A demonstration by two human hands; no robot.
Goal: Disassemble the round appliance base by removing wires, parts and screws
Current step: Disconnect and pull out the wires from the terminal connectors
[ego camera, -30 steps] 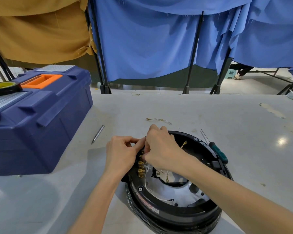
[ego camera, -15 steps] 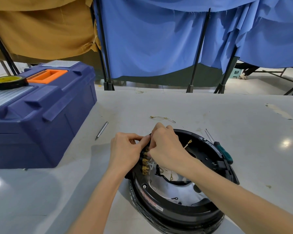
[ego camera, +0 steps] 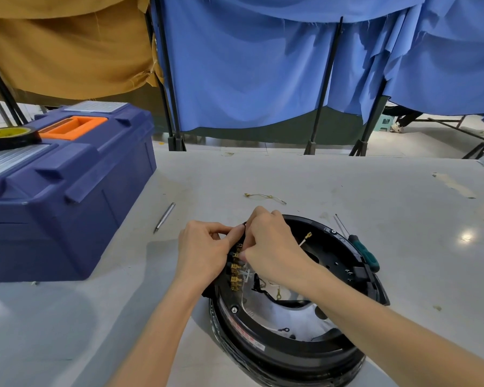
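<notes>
The base (ego camera: 285, 356) sat on the grey table (ego camera: 347, 188) before you, your left hand (ego camera: 204, 252) gripping its rim, your right hand (ego camera: 274, 247) pinching the terminals (ego camera: 234, 275) there, hands touching. Farther off lay a wire (ego camera: 264, 196) and a toolbox (ego camera: 67, 205); blue curtains (ego camera: 249, 65) hung behind.

Grey table (ego camera: 291, 177) beneath left hand (ego camera: 204, 254) and right hand (ego camera: 271, 247), top scuffed and stained. Far beyond right hand: blue curtains (ego camera: 249, 65) on black poles (ego camera: 323, 88). Far beyond left hand, off to its left: mustard cloth (ego camera: 67, 51). Pale glossy floor (ego camera: 430, 143) behind table, past right hand; small green stool (ego camera: 385, 124) there. Bright glare spot (ego camera: 467, 237) on tabletop, right of right hand.
</notes>
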